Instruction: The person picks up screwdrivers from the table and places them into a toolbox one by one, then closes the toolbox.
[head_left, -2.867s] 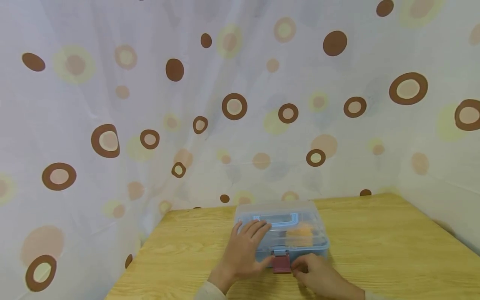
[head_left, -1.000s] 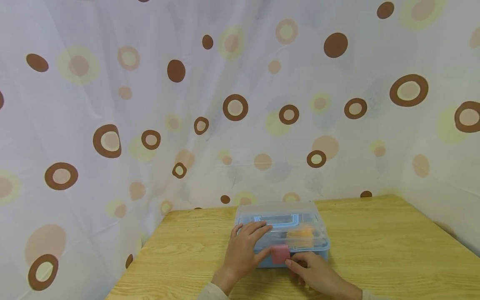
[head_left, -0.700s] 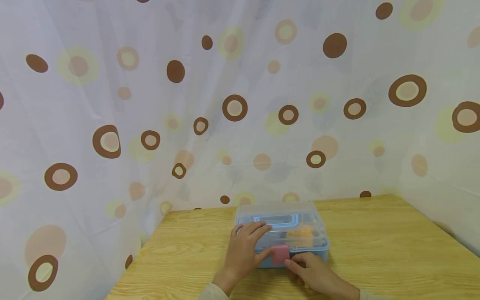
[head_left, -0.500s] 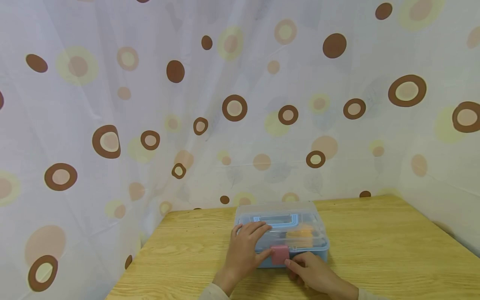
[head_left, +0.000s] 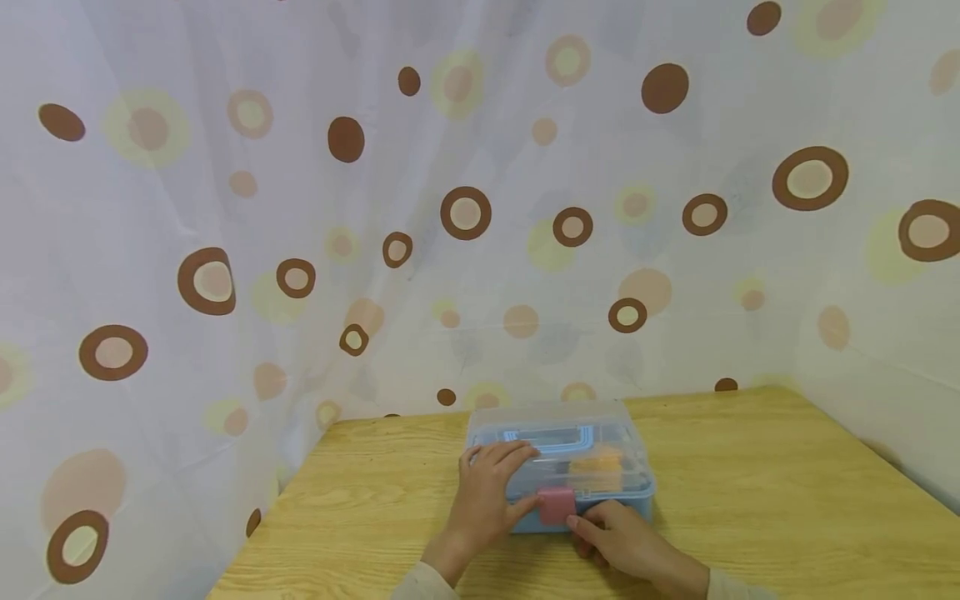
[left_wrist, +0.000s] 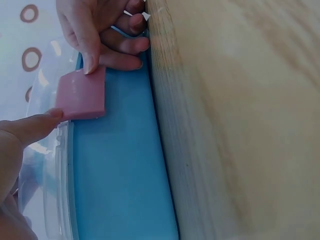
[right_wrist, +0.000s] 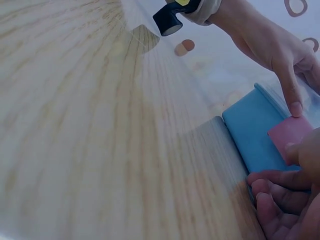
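Observation:
A light blue storage box (head_left: 641,504) with a see-through lid (head_left: 555,415) stands on the table, its lid down. Over the front rim lies a pink latch (head_left: 557,507). My left hand (head_left: 483,500) rests with spread fingers on the lid's left part, its thumb tip at the latch's left edge. From the right, my right hand (head_left: 626,537) holds the latch's other edge, thumb on its face and fingers curled beside the blue front wall. A blue carry handle (head_left: 555,442) lies on top of the lid, partly behind my left fingers.
Something orange (head_left: 600,468) shows through the lid on the right. The wood-grain table (head_left: 757,500) reaches back to a white curtain (head_left: 510,275) with brown and yellow circles, which also runs along both sides.
The pink latch hung low below the rim at first; it has swung up onto the front rim. My right thumb moved onto its edge. Since then both hands have hardly moved.

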